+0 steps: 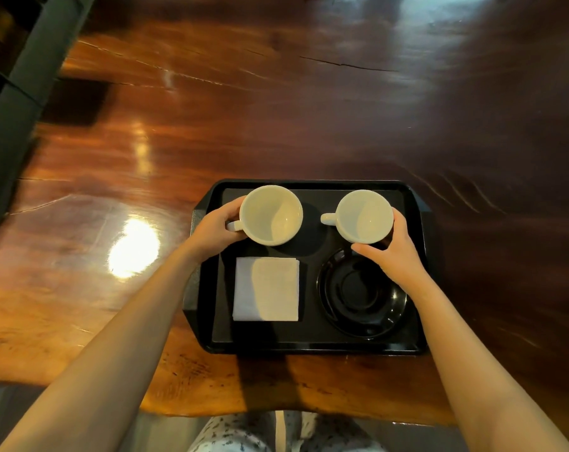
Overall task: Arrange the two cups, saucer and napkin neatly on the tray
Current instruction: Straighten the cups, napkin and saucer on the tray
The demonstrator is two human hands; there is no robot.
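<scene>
Cups on tray (413,203) far half: left cup (271,215), fingers of left hand (216,228) wrapped round it; right cup (363,216) clasped by right hand (394,256). Saucer (361,298) directly nearward; napkin (267,288) near-left.

Glossy wooden table (276,109) (cracked grain, bright glare); grey post (22,93) far left.

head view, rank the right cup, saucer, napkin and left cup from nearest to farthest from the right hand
1. Right cup: far right of the tray, gripped by the right hand.
2. Saucer: near right, partly under that hand.
3. Napkin: near left, and left cup: far left, held by the left hand. These two are too close to call.
</scene>
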